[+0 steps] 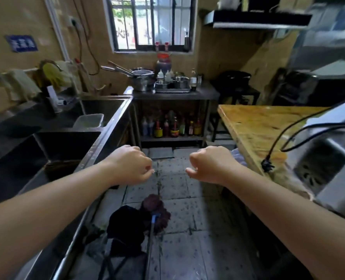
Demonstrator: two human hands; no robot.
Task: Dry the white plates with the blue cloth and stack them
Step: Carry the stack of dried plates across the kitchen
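Both arms reach forward over a narrow kitchen aisle. The left hand point(132, 165) hangs at about 10 o'clock from the frame's centre, fingers curled under into a loose fist with nothing in it. The right hand point(210, 165) mirrors it at about 2 o'clock, likewise clenched on nothing, thumb tip pointing toward the left hand. The two are near each other but apart, above the grey tiled floor point(187, 199).

No white plates or blue cloth can be made out anywhere in view.

At 9 o'clock runs a stainless steel double sink point(99, 136); a clear plastic container point(89, 120) sits in its far basin. Above it, at 10 o'clock, yellow rubber gloves point(52, 74) hang by the wall, and a blue wall sign point(21, 43) carries white characters too blurred to read. At 12 o'clock a barred window point(153, 23) shows faint red writing on the glass, not legible. Below it stands a steel table point(167, 93) with pots and strainers point(141, 77) on top and sauce bottles point(171, 127) on its lower shelf; their labels are too small to read. At 3 o'clock lies a wooden worktop point(258, 126), with a black power cord and plug point(267, 164) dangling over its edge beside a grey metal appliance point(329, 170). At 6 o'clock a dark red mop head point(156, 211) rests on the floor next to a black bundle point(127, 225).
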